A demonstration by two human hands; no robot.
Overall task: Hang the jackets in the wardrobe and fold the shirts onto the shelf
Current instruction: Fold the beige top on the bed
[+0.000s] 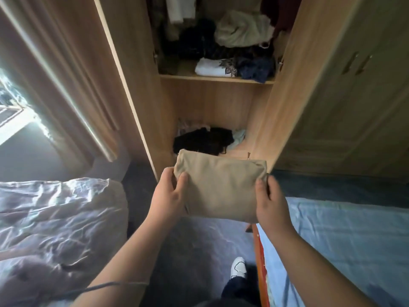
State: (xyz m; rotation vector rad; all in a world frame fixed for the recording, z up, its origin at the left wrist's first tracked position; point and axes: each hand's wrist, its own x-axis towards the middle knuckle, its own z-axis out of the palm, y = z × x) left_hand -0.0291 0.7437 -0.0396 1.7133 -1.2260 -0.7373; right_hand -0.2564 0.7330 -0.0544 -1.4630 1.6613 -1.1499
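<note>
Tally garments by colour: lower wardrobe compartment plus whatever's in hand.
Beige: 1, the beige folded shirt, held by the left hand and the right hand
Black: 1, the black heap, counted as one
Pale blue-green: 1, the pale blue-green garment
Pinkish patterned: 1, the pinkish patterned garment, blurred, at the back
Total: 4

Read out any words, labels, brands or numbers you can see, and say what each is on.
No text can be read.
The white folded shirt on the upper shelf: a dark print, too blurred to read.
The beige folded shirt: no text shows.
</note>
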